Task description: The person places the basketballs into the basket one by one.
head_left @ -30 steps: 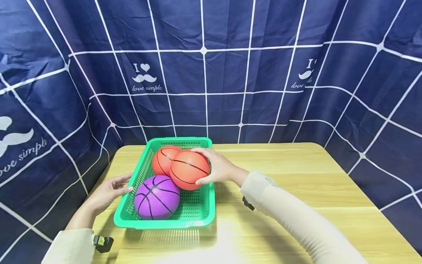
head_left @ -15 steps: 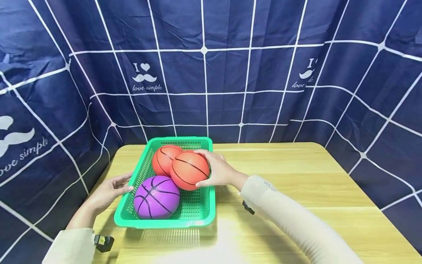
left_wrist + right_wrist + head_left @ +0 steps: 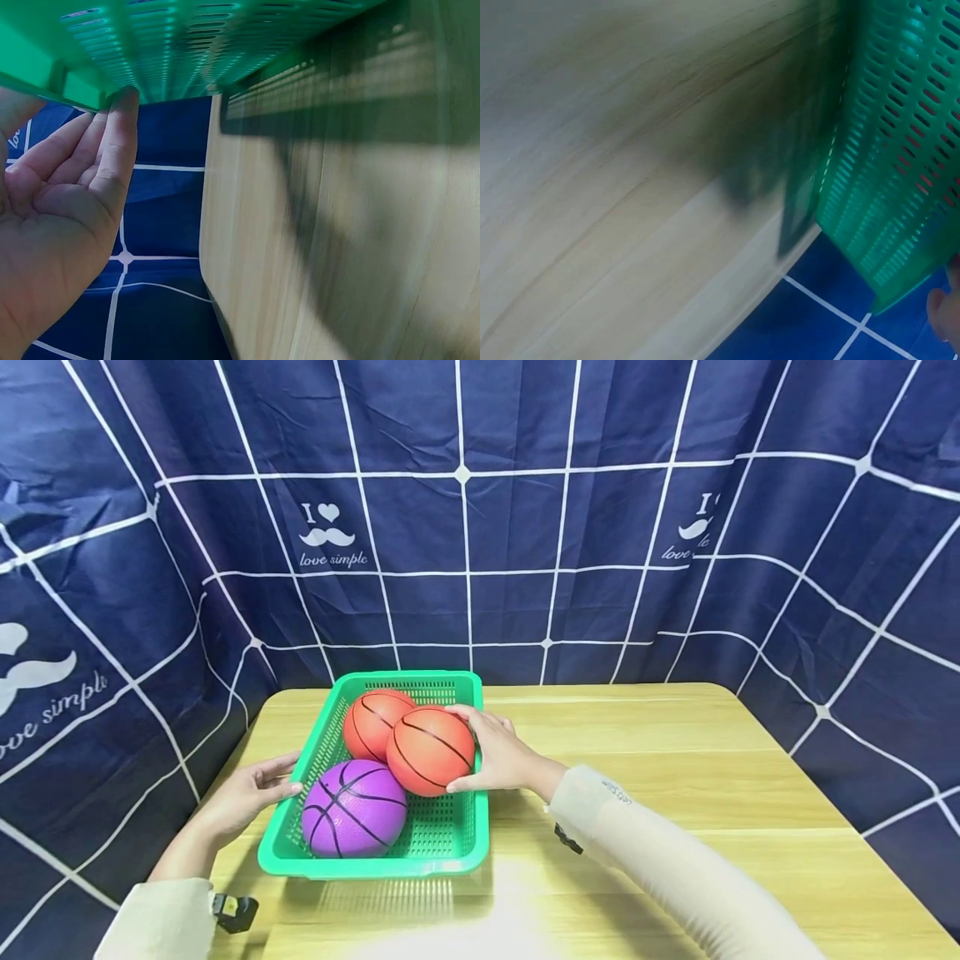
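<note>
My right hand [image 3: 501,752] grips an orange toy basketball [image 3: 431,750] from its right side, thumb at the near side and fingers over the far side. The ball sits in a green plastic basket [image 3: 375,868], leaning against a second orange basketball [image 3: 373,723] behind it. A purple basketball [image 3: 354,810] lies at the basket's near left. My left hand [image 3: 243,797] touches the basket's left edge; in the left wrist view its fairly straight fingers [image 3: 116,142] reach up to the rim's underside. The right wrist view catches only a bit of the right hand [image 3: 946,307] beside the slotted wall.
The basket stands at the left of a light wooden table [image 3: 637,760]. Dark blue curtains [image 3: 510,527] with white grid lines surround the table at the back and both sides.
The gripped orange ball has dropped slightly lower in the basket, with the right hand following down. The purple and rear orange balls have shifted slightly left. The left hand stays in place.
</note>
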Motion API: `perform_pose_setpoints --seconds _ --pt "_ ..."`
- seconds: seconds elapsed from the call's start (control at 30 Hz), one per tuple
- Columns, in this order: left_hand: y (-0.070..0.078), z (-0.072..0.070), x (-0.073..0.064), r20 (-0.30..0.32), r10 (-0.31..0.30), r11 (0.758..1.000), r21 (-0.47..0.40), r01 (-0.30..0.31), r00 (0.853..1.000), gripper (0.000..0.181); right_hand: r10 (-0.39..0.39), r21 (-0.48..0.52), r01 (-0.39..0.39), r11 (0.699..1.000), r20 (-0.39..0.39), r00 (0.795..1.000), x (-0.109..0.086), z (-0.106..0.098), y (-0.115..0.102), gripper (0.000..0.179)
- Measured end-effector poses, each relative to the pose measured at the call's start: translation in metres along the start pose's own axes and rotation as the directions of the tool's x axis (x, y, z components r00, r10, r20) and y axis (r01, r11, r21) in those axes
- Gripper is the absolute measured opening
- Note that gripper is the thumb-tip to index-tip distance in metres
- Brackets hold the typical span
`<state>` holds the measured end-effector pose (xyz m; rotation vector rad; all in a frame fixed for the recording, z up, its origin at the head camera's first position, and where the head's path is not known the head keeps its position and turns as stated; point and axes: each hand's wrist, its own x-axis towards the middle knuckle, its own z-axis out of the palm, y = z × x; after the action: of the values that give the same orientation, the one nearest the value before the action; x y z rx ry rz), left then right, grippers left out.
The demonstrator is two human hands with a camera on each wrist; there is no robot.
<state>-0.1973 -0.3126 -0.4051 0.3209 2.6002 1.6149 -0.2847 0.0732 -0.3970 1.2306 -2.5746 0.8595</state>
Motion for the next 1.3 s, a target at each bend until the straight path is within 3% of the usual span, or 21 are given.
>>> perform_pose_setpoints --seconds 0.3,0.5,0.8,0.97,1.17,1.3 --pt "0.01 -0.004 0.004 0.035 -0.042 0.997 0.071 0.04 0.998 0.061 0.04 0.002 -0.04 0.999 0.03 0.999 -0.004 -0.013 0.001 0.109" --pt "0.034 -0.007 0.014 -0.024 -0.07 0.983 0.17 0.073 0.997 0.07 0.064 0.012 -0.064 0.998 0.001 0.998 -0.004 -0.034 0.002 0.096" --pt "0.077 -0.003 0.033 -0.054 -0.018 0.976 0.214 0.029 0.998 0.071 0.061 0.038 -0.057 0.998 -0.104 0.993 -0.012 -0.075 0.014 0.073" --pt "0.099 0.001 0.039 -0.047 0.027 0.975 0.222 -0.016 0.999 0.069 0.1 0.02 -0.098 0.995 -0.156 0.983 -0.018 -0.1 0.019 0.068" --pt "0.119 0.007 0.045 -0.056 0.034 0.974 0.226 -0.02 0.998 0.071 0.131 -0.038 -0.144 0.989 -0.236 0.963 -0.025 -0.124 0.024 0.065" --pt "0.126 0.012 0.049 -0.085 0.04 0.948 0.318 -0.011 0.996 0.075 0.2 -0.102 -0.232 0.967 -0.253 0.946 -0.031 -0.136 0.024 0.066"
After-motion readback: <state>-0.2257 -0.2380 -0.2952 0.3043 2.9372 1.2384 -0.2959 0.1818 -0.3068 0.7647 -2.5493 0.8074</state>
